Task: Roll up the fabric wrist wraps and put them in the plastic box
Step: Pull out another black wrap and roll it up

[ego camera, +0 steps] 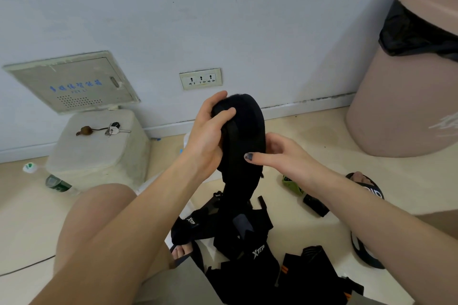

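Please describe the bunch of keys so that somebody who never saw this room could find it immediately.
Start at the grey metal panel with blue lettering, low on the wall at the left. Directly below it stands a pale, boxy stool. The keys lie on its top, joined by a dark cord to a small brown charm; they are the only shiny metal objects there.
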### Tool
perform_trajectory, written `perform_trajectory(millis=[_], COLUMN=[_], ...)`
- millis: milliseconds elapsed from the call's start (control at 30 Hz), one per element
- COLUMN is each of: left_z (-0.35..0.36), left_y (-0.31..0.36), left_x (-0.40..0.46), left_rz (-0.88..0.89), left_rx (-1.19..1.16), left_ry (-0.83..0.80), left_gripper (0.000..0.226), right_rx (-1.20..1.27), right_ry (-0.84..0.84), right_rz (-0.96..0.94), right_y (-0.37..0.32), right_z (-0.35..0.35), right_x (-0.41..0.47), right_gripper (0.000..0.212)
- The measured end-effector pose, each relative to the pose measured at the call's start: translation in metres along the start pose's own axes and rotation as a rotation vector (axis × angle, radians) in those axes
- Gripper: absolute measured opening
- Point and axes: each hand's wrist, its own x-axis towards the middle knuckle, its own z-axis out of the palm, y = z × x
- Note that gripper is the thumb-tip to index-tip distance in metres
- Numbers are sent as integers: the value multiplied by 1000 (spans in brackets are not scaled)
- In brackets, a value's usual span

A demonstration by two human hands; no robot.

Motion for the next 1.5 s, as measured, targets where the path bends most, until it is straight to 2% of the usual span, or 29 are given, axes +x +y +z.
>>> perform_trajectory(millis=[100, 333, 400, 700, 1133, 1367, 1500], left_z=[0, 5, 6, 2, -7, -8, -9], left_y=[0, -18, -21, -17, -11, -9, -12], left_x=[-1, -12, -13, -5, 4, 5, 7], left_rz=[-1, -73, -78, -102, -112, -129, -200], left_rx=[-6, 117, 159, 167, 111, 110, 187], left_ry=[10, -76, -74, -19, 49, 63, 44], left_gripper=[42, 62, 65, 57, 63, 65, 60], right_rx=[75, 267, 247, 189, 312, 298, 328], right_ry=[12, 62, 38, -82, -128, -135, -124], right_rz=[-15, 4, 40, 24, 177, 180, 160], right_y=[-1, -13, -12, -3, -2, -2, -9], right_z=[1, 4, 5, 8, 12, 12, 5], right_x=[0, -3, -3, -10, -17, -17, -16], right_gripper=[18, 17, 18, 39, 25, 25, 26])
